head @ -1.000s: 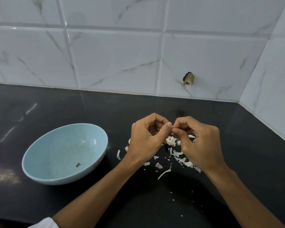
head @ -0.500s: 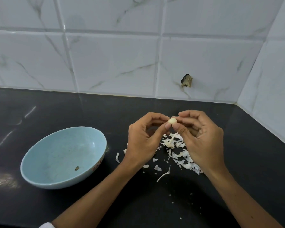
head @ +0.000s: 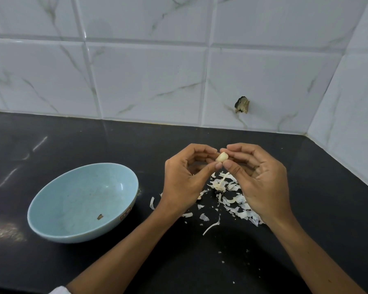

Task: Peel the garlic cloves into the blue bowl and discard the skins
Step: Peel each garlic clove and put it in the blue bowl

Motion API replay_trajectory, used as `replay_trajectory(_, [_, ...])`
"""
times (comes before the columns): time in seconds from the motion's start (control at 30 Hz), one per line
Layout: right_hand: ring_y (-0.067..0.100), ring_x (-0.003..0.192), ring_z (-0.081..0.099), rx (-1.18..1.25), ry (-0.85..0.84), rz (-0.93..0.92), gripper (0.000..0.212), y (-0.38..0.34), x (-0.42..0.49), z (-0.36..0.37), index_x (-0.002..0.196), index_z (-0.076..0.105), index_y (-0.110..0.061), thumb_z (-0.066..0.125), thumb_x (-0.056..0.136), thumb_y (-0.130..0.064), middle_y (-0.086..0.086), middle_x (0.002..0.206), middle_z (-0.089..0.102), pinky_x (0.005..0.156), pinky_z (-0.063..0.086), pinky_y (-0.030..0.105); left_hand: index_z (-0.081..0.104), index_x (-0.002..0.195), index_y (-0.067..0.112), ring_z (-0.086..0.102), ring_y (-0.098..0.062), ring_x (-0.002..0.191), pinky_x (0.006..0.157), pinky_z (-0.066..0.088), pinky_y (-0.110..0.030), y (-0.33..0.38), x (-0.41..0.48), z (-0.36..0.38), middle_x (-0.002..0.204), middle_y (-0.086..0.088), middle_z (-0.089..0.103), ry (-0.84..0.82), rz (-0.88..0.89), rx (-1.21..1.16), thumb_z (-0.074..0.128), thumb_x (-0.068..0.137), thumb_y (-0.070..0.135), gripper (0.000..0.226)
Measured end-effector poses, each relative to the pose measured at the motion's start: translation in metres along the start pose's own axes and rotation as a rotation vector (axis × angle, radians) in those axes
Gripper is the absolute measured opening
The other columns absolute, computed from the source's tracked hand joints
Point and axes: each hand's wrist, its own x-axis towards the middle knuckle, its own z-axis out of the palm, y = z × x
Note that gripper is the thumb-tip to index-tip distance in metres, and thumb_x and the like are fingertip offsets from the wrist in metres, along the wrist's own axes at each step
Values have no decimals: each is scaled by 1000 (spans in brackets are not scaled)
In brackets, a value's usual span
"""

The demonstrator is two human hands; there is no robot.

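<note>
Thumb and index tips of both hands pinch one garlic clove [head: 221,157], held up off the counter. My left hand [head: 185,181] has its left end and my right hand [head: 257,181] its right end; the other fingers curl loosely. The clove looks pale and bare. Directly below it, the skins [head: 232,200] are piled on the black counter [head: 72,141], running from between my wrists to under the right palm, with stray flakes nearer me. The blue bowl [head: 77,198] sits to the left, with a strip of open counter between its rim and my left wrist, and a small brown speck [head: 99,216] inside. There is open counter far of the hands up to the tiled wall [head: 149,81]. The side wall closes in on the right at the far-right corner. A chipped hole [head: 241,105] shows in a far tile.
</note>
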Motion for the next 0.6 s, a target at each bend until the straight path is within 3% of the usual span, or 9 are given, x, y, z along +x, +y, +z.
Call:
replay_trajectory(0.3, [14,91,76,21,-8,23,26,0,0,1,106,70,-14,79,82,-11,-2,100,78,81,58,22,69,105,16,74,-20,85,78,59,-27,2,0,-1,96,-2,75,-3,-14,-3,85,78,5,33])
replay_trajectory(0.6, [14,100,74,-17,-22,67,29,7,0,-1,110,70,-15,78,84,-4,-2,105,77,89,59,32,67,104,14,76,-19,91,81,59,-27,3,0,-3,94,-4,78,37,-117,-52,84,79,10,30])
